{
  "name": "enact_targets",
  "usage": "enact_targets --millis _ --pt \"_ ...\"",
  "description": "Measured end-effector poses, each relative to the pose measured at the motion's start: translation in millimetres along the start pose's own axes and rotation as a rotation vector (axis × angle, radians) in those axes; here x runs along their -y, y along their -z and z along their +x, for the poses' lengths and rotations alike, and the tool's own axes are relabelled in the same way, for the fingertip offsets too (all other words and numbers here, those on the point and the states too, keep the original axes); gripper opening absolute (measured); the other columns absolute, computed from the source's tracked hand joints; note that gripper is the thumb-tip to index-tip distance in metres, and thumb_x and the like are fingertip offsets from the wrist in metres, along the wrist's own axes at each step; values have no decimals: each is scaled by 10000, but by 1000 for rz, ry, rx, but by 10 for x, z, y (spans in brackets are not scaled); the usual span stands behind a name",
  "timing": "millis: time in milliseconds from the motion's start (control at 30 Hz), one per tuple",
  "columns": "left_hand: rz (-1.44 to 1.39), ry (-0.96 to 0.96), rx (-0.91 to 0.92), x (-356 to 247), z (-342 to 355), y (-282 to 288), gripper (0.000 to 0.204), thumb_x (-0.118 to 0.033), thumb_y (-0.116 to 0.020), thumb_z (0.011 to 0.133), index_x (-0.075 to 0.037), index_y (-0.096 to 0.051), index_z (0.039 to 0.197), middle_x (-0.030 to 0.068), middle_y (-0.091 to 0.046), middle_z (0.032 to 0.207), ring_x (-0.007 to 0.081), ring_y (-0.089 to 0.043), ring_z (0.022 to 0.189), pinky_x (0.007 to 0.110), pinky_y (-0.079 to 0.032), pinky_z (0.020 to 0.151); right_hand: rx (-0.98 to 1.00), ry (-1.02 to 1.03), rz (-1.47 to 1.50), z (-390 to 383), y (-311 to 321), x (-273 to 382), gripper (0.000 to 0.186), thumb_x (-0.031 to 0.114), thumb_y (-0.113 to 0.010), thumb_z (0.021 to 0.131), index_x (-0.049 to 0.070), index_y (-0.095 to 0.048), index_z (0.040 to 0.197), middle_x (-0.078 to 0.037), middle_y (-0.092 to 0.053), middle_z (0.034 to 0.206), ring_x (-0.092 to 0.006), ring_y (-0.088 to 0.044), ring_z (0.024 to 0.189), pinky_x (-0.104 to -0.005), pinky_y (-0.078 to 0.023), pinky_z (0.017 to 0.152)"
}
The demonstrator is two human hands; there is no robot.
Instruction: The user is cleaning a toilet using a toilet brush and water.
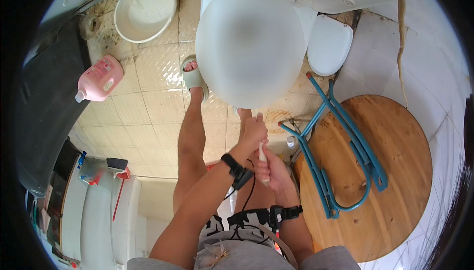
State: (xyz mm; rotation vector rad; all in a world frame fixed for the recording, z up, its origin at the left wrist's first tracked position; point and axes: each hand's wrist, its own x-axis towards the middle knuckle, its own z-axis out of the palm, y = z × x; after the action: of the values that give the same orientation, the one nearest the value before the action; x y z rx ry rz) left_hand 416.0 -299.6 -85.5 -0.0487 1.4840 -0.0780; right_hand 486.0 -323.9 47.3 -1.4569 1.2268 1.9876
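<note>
A large, smooth, white translucent rounded thing (247, 67), like an inflated balloon, fills the upper middle. My left hand (254, 133) is closed just below its lower edge. Closer to me and slightly right, my right hand (276, 171) is closed too. A narrow whitish strip (262, 154) runs between the two hands and shows along the right one's fingers. It looks like the thing's stretched neck, though my left hand hides where they join. Each wrist wears a black strap with a small device.
A white basin (146, 13) with a hose stands at the far left, near a pink jug (100, 78) on wet tiles. To the right, a folded blue metal frame (340, 146) lies on a round wooden tabletop (395, 161). A white stool or lid (330, 45) sits behind.
</note>
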Motion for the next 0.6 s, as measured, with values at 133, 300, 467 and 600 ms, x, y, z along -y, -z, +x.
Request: enact_targets --millis 133,300,467,600 --pt "145 -147 -99 -1216 422 224 501 -326 -401 983 77 -546 725 233 -563 568 361 -583 434 469 -432 380 24 20 258 709 -552 634 229 348 -498 986 128 -530 931 54 -375 566 -36 -276 394 -181 -253 336" --pt "262 -153 -49 -570 522 60 434 -285 -401 979 114 -531 868 256 -571 608 384 -602 507 465 -493 483 199 -63 283 537 -170 440 207 323 -491 990 128 -558 962 61 -405 555 -36 -313 383 -174 -282 334" --pt "420 -631 -441 435 983 466 484 -331 -382 980 110 -578 1013 292 -598 930 415 -527 959 473 -392 827 142 -25 121 307 -175 -146 219 335 -476 997 136 -556 954 70 -400 542 -45 -327 384 -180 -279 327" --pt "208 -97 -1 -993 742 -87 519 -422 -391 994 32 -582 830 239 -584 670 349 -605 590 449 -509 565 162 115 135 702 -200 744 250 317 -456 1008 87 -545 971 14 -468 665 -63 -412 500 -177 -344 407"
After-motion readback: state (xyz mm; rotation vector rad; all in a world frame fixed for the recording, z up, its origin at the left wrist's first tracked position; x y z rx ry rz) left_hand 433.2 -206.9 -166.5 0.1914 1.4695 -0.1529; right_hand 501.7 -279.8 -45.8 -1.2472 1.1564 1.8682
